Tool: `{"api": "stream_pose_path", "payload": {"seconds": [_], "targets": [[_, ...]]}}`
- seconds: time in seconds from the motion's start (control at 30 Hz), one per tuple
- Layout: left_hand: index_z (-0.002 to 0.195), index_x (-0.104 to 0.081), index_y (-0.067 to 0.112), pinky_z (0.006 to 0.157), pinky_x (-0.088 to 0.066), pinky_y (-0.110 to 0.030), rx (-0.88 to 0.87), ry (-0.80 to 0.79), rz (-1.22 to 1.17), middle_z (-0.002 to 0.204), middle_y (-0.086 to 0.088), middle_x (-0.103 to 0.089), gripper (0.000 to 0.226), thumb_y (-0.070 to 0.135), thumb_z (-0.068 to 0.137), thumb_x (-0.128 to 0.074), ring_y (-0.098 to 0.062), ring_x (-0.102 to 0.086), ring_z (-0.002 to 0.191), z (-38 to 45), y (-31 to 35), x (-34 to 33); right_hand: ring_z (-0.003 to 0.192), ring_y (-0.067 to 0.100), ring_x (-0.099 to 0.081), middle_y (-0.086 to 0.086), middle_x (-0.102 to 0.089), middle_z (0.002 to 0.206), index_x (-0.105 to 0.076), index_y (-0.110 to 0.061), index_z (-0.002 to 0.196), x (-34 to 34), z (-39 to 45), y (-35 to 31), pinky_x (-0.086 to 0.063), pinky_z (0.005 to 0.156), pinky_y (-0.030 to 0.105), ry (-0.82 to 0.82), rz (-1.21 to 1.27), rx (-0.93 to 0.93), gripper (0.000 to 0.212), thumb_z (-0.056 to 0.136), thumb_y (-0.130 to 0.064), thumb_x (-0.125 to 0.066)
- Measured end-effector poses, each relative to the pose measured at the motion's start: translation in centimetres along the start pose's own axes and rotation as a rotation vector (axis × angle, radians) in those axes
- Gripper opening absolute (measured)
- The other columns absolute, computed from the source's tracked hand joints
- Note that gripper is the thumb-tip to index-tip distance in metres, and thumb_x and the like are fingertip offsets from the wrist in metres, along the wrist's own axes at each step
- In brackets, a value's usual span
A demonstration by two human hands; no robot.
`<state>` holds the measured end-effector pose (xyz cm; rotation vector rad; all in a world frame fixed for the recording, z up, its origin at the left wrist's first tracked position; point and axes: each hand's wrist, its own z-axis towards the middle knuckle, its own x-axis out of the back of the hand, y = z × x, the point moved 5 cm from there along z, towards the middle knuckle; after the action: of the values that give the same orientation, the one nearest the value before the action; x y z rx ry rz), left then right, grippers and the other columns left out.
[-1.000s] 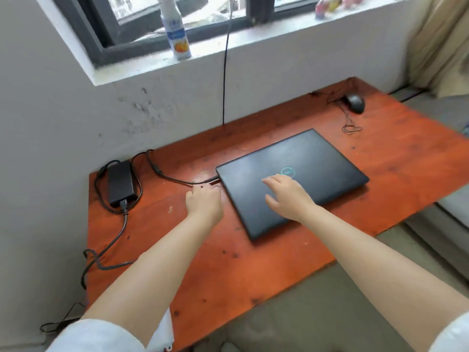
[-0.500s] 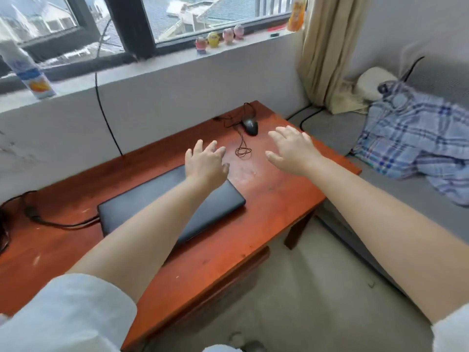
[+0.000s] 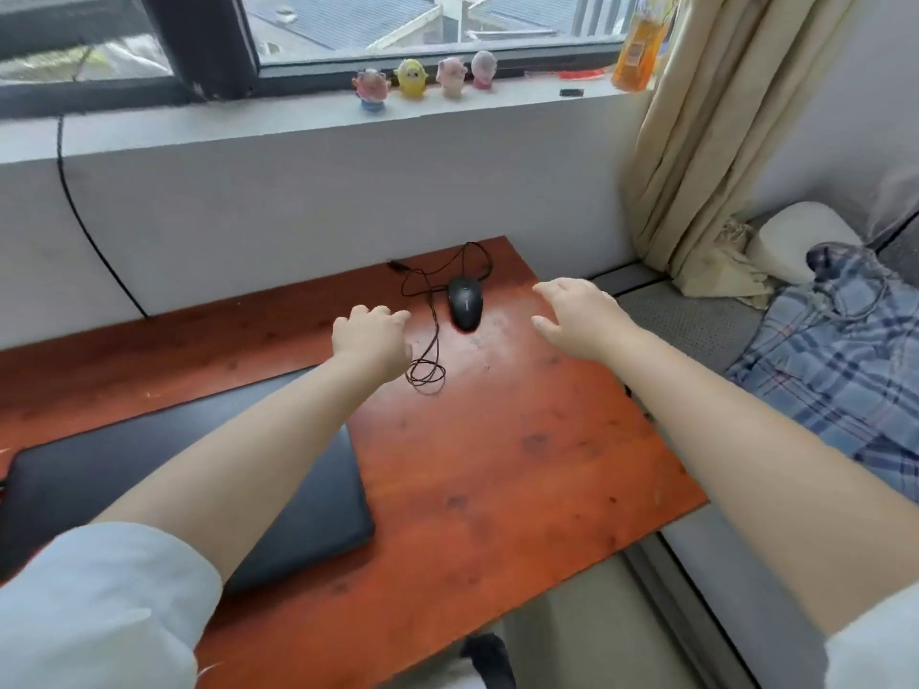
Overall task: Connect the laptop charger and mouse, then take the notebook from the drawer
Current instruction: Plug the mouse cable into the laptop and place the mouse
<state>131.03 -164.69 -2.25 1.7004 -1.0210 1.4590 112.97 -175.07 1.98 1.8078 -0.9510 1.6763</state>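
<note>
The black mouse (image 3: 465, 302) sits at the far end of your red table (image 3: 497, 464), its cord (image 3: 426, 360) looped loosely beside it — right between your hands. Your left hand (image 3: 370, 340) hovers by the cord, your right hand (image 3: 572, 315) just right of the mouse — both spread and empty, with the closed laptop (image 3: 149, 469) under your left forearm.

Quick count: one closed laptop (image 3: 189, 469), one wired mouse (image 3: 465, 303), four little toy figures (image 3: 427, 82) on the sill, one orange bottle (image 3: 639, 52), two hands.
</note>
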Motion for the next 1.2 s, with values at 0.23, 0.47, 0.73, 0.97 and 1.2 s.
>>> {"api": "stream_pose_path", "payload": {"seconds": [0.23,0.47,0.73,0.97,1.2], "targets": [[0.132,-0.044,0.020,0.098,-0.040,-0.039,0.114,-0.127,-0.044,0.137,-0.005,-0.048,0.041,0.026,0.092,-0.041,-0.028,-0.040,0.126,6.0,2.5,-2.2,0.125,0.032,-0.041,0.014,-0.048,0.135,-0.043,-0.008,0.131,-2.7,9.1,3.6,-0.039,0.103,0.045,-0.164,0.093,0.080,0.041,0.094,-0.027,-0.041],[0.134,-0.042,0.018,0.098,-0.042,-0.040,0.380,-0.245,-0.169,0.137,-0.006,-0.048,0.042,0.024,0.092,-0.042,-0.029,-0.042,0.125,7.9,3.9,-7.0,0.114,0.033,-0.051,0.016,-0.057,0.125,-0.052,-0.005,0.120,-7.3,18.6,4.2,-0.042,0.089,0.037,-0.264,0.157,0.177,0.037,0.093,-0.025,-0.037],[0.146,-0.017,0.012,0.117,-0.020,-0.038,0.730,-0.202,-0.348,0.157,-0.009,-0.014,0.063,0.040,0.095,-0.041,-0.024,-0.011,0.145,6.6,5.2,-11.6,0.123,0.034,-0.041,0.019,-0.053,0.129,-0.052,-0.003,0.121,-9.7,27.2,0.6,-0.037,0.101,0.043,-0.169,0.176,0.548,0.037,0.091,-0.023,-0.047],[0.148,0.004,0.011,0.121,-0.002,-0.037,0.816,-0.306,-0.385,0.158,-0.011,0.013,0.074,0.049,0.095,-0.031,-0.024,0.012,0.146,5.3,6.8,-15.9,0.141,0.031,-0.010,0.011,-0.027,0.150,-0.030,-0.016,0.138,-13.5,29.8,-1.6,-0.021,0.108,0.059,-0.372,0.091,0.507,0.081,0.076,-0.062,-0.054],[0.148,0.004,0.013,0.120,-0.001,-0.036,0.830,-0.264,-0.414,0.158,-0.009,0.013,0.075,0.049,0.095,-0.034,-0.022,0.012,0.146,5.3,6.5,-16.4,0.124,0.033,-0.037,0.016,-0.047,0.129,-0.050,-0.006,0.119,-15.2,28.7,-3.0,-0.032,0.100,0.050,-0.232,0.122,0.367,0.044,0.083,-0.031,-0.054]]}}
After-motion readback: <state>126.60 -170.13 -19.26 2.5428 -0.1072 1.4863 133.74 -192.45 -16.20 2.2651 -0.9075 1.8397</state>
